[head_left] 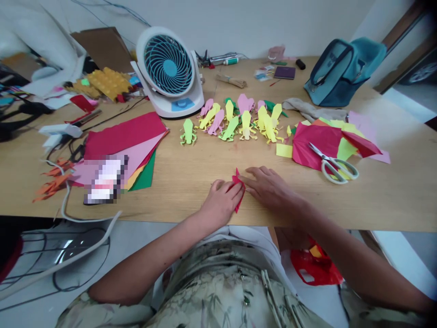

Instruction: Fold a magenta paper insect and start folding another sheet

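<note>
A long, smooth pale wooden table (191,182) is seen, with a teal fabric bag (341,73) at the far right and a round white plastic fan (169,68) at the far left. Flat red, pink and green paper sheets (126,141) are fanned at the left. Small folded paper insects (235,120) are lined up mid-table, well apart from white-handled metal scissors (332,165) on crumpled scraps. At the near edge, a small pointed red folded paper (238,202) is gripped by the left hand (221,200), fingers curled together over it, and is pressed by the flat, outstretched fingertips of the right hand (269,187).
</note>
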{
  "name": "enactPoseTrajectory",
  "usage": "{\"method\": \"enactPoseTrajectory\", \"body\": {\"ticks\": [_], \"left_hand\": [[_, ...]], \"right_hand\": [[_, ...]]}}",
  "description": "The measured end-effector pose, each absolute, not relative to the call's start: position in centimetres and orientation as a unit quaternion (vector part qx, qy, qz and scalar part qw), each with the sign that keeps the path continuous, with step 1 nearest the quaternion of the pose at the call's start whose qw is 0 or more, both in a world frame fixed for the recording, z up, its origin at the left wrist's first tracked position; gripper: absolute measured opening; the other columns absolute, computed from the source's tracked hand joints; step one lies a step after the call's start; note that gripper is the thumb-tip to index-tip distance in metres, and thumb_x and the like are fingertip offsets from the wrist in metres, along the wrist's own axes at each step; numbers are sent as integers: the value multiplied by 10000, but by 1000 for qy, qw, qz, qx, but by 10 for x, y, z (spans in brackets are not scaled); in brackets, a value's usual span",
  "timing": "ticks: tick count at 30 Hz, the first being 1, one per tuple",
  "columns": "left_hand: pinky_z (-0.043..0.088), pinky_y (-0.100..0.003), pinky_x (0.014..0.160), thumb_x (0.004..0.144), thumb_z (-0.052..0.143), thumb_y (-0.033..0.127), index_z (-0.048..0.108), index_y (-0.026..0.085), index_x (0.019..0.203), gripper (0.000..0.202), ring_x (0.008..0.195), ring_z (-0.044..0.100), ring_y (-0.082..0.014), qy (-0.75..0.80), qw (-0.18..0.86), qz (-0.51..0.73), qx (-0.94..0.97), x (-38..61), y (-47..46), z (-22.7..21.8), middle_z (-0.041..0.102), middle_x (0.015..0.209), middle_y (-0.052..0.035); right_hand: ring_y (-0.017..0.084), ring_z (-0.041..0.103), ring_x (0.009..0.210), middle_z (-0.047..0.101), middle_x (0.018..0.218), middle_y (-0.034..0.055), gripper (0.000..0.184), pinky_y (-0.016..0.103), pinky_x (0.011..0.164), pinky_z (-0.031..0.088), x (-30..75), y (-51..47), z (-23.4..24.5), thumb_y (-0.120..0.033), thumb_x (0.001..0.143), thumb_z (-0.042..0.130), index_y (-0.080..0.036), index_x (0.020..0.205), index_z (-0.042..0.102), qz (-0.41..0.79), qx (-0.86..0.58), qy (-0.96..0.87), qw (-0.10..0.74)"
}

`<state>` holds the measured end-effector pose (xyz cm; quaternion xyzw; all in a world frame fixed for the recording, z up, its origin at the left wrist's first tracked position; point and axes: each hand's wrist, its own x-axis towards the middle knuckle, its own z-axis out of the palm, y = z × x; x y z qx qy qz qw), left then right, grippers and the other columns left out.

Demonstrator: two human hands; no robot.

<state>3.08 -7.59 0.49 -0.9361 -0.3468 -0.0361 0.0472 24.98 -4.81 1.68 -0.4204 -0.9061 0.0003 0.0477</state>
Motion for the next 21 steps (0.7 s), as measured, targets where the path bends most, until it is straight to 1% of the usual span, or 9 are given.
{"method": "enactPoseTrajectory", "body": {"ticks": [6, 10, 13, 15, 17, 18, 19, 21], "left_hand": [[329, -501, 1037, 1005, 412, 213, 506, 138, 1426, 438, 1341, 466, -284, -348, 15, -36, -937, 29, -73, 3, 525, 1505, -138], [323, -503, 1042, 997, 434, 211, 538, 160, 1401, 421, 1338, 475, -284, -352, -6, -40, -935, 29, -72, 6, 554, 1481, -127], [321, -503, 1045, 992, 446, 210, 551, 170, 1387, 411, 1327, 488, -278, -355, -23, -45, -934, 29, -71, 10, 578, 1458, -121], [329, -504, 1042, 983, 466, 213, 545, 173, 1392, 419, 1322, 496, -275, -355, -39, -50, -933, 28, -70, 12, 581, 1454, -118], [345, -505, 1036, 968, 493, 217, 529, 176, 1406, 441, 1321, 499, -276, -353, -57, -58, -932, 27, -70, 13, 585, 1448, -115], [356, -504, 1032, 959, 508, 217, 525, 178, 1410, 453, 1318, 501, -280, -353, -64, -63, -931, 27, -70, 12, 589, 1440, -117], [369, -502, 1028, 950, 522, 217, 521, 183, 1412, 464, 1317, 503, -285, -354, -70, -69, -930, 27, -69, 11, 593, 1431, -119], [400, -495, 1021, 938, 533, 206, 516, 199, 1415, 477, 1310, 507, -294, -357, -87, -88, -926, 26, -69, 9, 593, 1420, -122]], "right_hand": [[341, 517, 1239, 488, 1492, 166, 457, 470, 943, 429, 252, -27, 9, -440, 1054, 345, -298, 1446, 533, -30, -412, -910, 35], [367, 461, 1351, 425, 1558, 181, 452, 519, 994, 427, 248, -11, 7, -432, 1048, 378, -270, 1430, 559, -24, -417, -907, 44], [389, 403, 1415, 388, 1583, 203, 467, 558, 1060, 397, 247, -5, 4, -401, 1024, 451, -206, 1438, 545, -9, -422, -904, 67], [393, 393, 1424, 393, 1574, 225, 510, 568, 1094, 380, 248, -11, 3, -367, 997, 507, -149, 1459, 504, 11, -429, -897, 104], [363, 444, 1387, 467, 1516, 225, 516, 545, 1096, 402, 249, -25, 2, -312, 978, 528, -129, 1458, 478, 46, -435, -883, 171], [334, 493, 1341, 528, 1455, 208, 481, 517, 1083, 427, 248, -34, 3, -280, 978, 516, -140, 1437, 491, 70, -437, -871, 212], [302, 552, 1267, 598, 1354, 190, 423, 482, 1054, 460, 247, -43, 3, -239, 983, 491, -147, 1395, 522, 95, -439, -856, 255], [253, 627, 1115, 657, 1198, 140, 363, 417, 959, 522, 243, -60, 2, -188, 979, 474, -181, 1334, 554, 153, -440, -831, 305]]}}
